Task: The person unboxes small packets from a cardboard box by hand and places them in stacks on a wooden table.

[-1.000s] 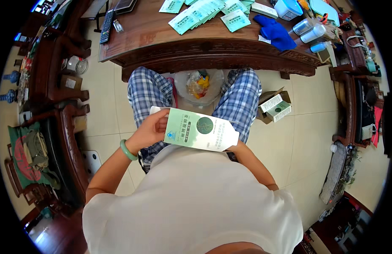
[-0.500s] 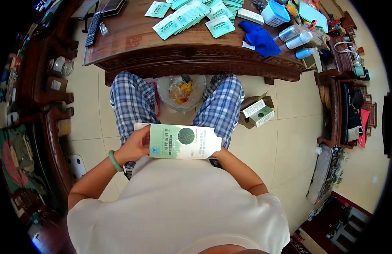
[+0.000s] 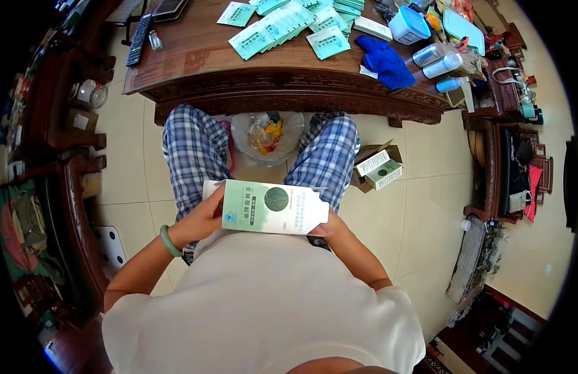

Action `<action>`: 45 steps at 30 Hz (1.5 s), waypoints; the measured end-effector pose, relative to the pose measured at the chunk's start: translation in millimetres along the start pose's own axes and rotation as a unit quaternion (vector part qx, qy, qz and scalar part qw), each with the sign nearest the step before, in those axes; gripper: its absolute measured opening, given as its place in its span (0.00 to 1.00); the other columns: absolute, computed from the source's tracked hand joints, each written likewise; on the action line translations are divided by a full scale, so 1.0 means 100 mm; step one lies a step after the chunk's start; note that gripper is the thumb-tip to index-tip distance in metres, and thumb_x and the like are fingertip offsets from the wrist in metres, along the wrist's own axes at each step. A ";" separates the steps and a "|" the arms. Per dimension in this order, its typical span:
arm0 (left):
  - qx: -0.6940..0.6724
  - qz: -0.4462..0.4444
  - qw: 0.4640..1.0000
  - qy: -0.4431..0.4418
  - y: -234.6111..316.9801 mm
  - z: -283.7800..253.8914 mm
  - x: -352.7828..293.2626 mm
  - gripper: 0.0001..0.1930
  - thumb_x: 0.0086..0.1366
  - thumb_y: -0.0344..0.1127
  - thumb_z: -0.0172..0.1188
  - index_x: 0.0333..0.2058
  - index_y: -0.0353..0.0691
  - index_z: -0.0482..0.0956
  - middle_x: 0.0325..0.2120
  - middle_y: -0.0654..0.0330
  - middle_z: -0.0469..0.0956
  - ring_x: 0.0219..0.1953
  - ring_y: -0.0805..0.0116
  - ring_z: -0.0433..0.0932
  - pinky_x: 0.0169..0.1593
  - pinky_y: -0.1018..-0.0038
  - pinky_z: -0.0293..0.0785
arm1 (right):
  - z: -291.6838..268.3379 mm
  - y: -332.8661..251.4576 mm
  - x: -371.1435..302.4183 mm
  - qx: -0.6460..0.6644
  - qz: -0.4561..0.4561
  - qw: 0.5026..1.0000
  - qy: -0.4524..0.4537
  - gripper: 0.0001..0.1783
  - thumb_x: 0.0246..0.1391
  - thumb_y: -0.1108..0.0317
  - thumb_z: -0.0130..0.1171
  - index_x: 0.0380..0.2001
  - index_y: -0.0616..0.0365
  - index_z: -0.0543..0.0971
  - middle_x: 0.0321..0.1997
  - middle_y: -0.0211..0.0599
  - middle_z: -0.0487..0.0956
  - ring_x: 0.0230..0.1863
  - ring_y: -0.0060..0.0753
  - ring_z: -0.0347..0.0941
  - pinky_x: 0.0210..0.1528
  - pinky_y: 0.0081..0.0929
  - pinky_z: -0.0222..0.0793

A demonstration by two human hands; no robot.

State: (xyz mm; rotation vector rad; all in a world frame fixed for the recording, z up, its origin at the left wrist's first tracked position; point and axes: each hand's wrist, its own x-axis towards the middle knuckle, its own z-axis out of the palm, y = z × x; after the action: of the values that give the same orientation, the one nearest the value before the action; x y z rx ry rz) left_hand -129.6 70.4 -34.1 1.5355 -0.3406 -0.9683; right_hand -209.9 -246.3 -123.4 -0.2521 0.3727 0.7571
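Above my lap lies a green-and-white paperboard carton (image 3: pixel 276 207), held sideways with a dark round emblem facing up. My left hand (image 3: pixel 208 215), with a green bangle (image 3: pixel 169 241) on its wrist, grips the carton's left end; a pale flap sticks out there. At the right end, where a white flap stands out, my right hand (image 3: pixel 328 227) holds the carton from below and beside. Most of its fingers are hidden behind the carton.
On the wooden table (image 3: pixel 195 60) lie many green sachets (image 3: pixel 264 35), a blue cloth (image 3: pixel 387 62), bottles (image 3: pixel 442 65) and a remote control (image 3: pixel 139 40). Between my legs stands a clear waste bin (image 3: pixel 289 149). An open cardboard box (image 3: pixel 395 153) with similar cartons sits on the floor at right.
The carton has shifted very slightly to the right and tilted a little, both hands moving with it. More of my right hand shows at its right end.
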 end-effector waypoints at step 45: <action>-0.138 -0.029 0.954 0.264 -0.04 -0.48 0.12 0.09 0.62 0.23 0.60 0.41 0.33 0.82 0.34 0.58 0.84 0.33 0.73 0.82 0.39 0.77 0.78 | 0.18 -0.50 -0.43 -0.429 -0.206 0.841 0.258 0.12 0.58 0.76 0.58 0.45 0.67 0.81 0.40 0.33 0.83 0.37 0.21 0.77 0.42 0.23 0.74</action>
State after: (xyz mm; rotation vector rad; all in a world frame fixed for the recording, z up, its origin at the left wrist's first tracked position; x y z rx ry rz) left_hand -88.0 95.3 -46.4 1.4831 0.2137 -0.5854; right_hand -198.8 -301.9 -85.2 -1.3671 0.4451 0.3684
